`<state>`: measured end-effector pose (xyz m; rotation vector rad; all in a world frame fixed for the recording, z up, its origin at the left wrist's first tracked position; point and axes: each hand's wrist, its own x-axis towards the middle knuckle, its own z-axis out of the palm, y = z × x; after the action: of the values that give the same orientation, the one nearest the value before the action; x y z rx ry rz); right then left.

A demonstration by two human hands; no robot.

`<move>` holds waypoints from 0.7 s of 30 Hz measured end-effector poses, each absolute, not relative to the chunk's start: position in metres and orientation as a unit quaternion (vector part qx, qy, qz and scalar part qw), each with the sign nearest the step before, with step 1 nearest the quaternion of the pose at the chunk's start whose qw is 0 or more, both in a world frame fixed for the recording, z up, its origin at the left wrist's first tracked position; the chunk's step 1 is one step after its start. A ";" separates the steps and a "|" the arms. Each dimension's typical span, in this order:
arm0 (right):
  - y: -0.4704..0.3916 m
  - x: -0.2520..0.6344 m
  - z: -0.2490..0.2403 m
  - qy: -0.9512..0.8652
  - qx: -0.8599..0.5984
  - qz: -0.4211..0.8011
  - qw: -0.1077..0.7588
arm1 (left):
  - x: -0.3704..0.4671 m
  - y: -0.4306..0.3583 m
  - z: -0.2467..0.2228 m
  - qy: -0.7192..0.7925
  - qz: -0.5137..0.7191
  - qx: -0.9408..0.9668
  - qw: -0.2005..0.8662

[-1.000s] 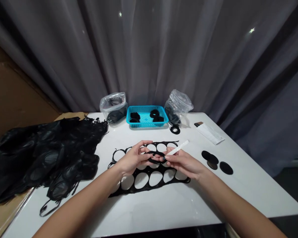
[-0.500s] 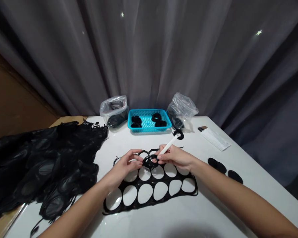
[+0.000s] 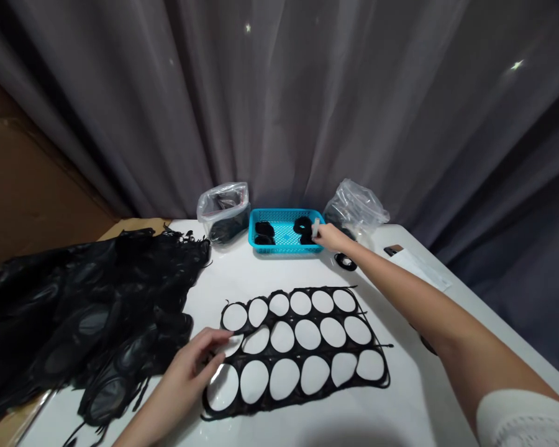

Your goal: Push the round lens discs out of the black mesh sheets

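Note:
A black sheet with rows of round holes (image 3: 302, 355) lies flat on the white table. At its left edge is my left hand (image 3: 198, 360), thumb and fingers apart, touching or just above the material. My right hand (image 3: 328, 237) reaches to the right end of the blue basket (image 3: 286, 249), its fingers closed round a short-looking white tool (image 3: 315, 227). Black rings (image 3: 302, 225) lie in the basket by that hand, and more black pieces (image 3: 264, 230) sit at its left end. Another black ring (image 3: 345, 261) rests on the table below my right wrist.
A heap of black material (image 3: 88, 310) covers the left side. Clear plastic bags (image 3: 224, 212) flank the basket, the other bag (image 3: 356, 205) behind my right hand. A white packet (image 3: 422, 268) lies at the right, beside a cardboard wall-free table edge.
My right hand has moved up and away to the basket with the white tool. My left hand has shifted down and left. The black rings between my hands are gone from over the sheet.

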<state>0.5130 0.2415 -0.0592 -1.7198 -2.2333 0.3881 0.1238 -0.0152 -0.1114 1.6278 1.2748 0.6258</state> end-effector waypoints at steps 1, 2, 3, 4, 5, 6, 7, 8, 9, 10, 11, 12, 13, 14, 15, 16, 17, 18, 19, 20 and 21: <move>0.238 0.513 -0.065 -0.776 -0.603 0.130 0.132 | 0.127 -0.019 -0.110 0.508 0.235 0.700 0.443; 0.235 0.514 -0.069 -0.773 -0.610 0.123 0.124 | 0.131 -0.023 -0.109 0.497 0.214 0.731 0.416; 0.232 0.515 -0.072 -0.769 -0.617 0.116 0.121 | 0.136 -0.025 -0.107 0.488 0.192 0.756 0.392; 0.231 0.516 -0.073 -0.764 -0.624 0.112 0.119 | 0.141 -0.027 -0.106 0.484 0.172 0.774 0.370; 0.230 0.517 -0.073 -0.760 -0.630 0.110 0.119 | 0.147 -0.028 -0.106 0.484 0.155 0.788 0.346; 0.229 0.518 -0.071 -0.756 -0.633 0.111 0.121 | 0.153 -0.028 -0.106 0.485 0.137 0.801 0.322; 0.229 0.519 -0.068 -0.755 -0.633 0.113 0.127 | 0.158 -0.028 -0.108 0.487 0.128 0.811 0.297; 0.227 0.520 -0.063 -0.755 -0.631 0.114 0.137 | 0.163 -0.028 -0.110 0.490 0.124 0.817 0.277; 0.224 0.521 -0.059 -0.756 -0.627 0.113 0.152 | 0.167 -0.028 -0.112 0.491 0.126 0.821 0.265; 0.218 0.521 -0.054 -0.755 -0.624 0.107 0.172 | 0.170 -0.027 -0.114 0.490 0.131 0.822 0.259; 0.208 0.520 -0.049 -0.752 -0.623 0.093 0.192 | 0.173 -0.026 -0.115 0.487 0.139 0.822 0.262; 0.194 0.517 -0.046 -0.750 -0.618 0.091 0.218 | 0.175 -0.025 -0.114 0.480 0.149 0.821 0.271; 0.176 0.512 -0.044 -0.750 -0.605 0.114 0.243 | 0.177 -0.023 -0.111 0.472 0.163 0.819 0.284; 0.153 0.505 -0.045 -0.755 -0.587 0.140 0.257 | 0.180 -0.021 -0.106 0.459 0.183 0.816 0.299; 0.128 0.497 -0.048 -0.754 -0.518 0.282 0.289 | 0.184 -0.019 -0.099 0.442 0.206 0.814 0.315; 0.101 0.487 -0.052 -0.745 -0.424 0.436 0.275 | 0.188 -0.017 -0.090 0.422 0.235 0.811 0.331; 0.076 0.477 -0.058 -0.727 -0.345 0.544 0.237 | 0.194 -0.015 -0.079 0.393 0.266 0.809 0.346; 0.052 0.469 -0.063 -0.711 -0.291 0.604 0.210 | 0.200 -0.014 -0.067 0.364 0.296 0.805 0.362; 0.032 0.463 -0.067 -0.702 -0.258 0.635 0.191 | 0.206 -0.013 -0.056 0.347 0.318 0.798 0.377; 0.016 0.461 -0.067 -0.672 -0.255 0.662 0.213 | 0.210 -0.012 -0.045 0.338 0.343 0.791 0.377; 0.004 0.464 -0.064 -0.649 -0.277 0.662 0.251 | 0.212 -0.011 -0.036 0.338 0.370 0.790 0.353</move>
<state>0.4642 0.0038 -0.0639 -0.7525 -1.7667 1.8022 0.2123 -0.0109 -0.0364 2.0449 0.8738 0.9567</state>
